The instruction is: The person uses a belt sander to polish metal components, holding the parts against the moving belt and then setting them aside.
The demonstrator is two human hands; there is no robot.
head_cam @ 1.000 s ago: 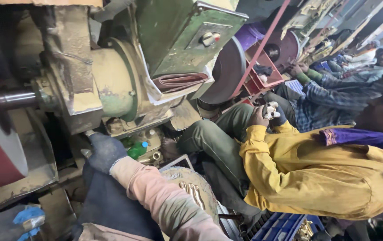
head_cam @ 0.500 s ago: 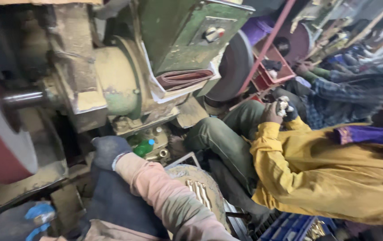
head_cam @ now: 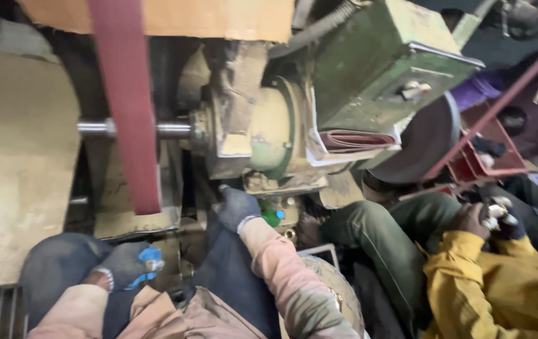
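Head view, near first: left hand [head_cam: 124, 267] in dark glove w/ blue patch, resting low by knee, fingers curled, holding nothing visible. Right hand [head_cam: 237, 207], dark glove, pink sleeve, reaching under motor [head_cam: 269, 135]; fingers bent, grip can't tell. Green object [head_cam: 273, 217] just beside right hand. Red belt [head_cam: 127, 107] over steel shaft [head_cam: 96, 129]. Farther right: co-worker in yellow jacket [head_cam: 501, 289].
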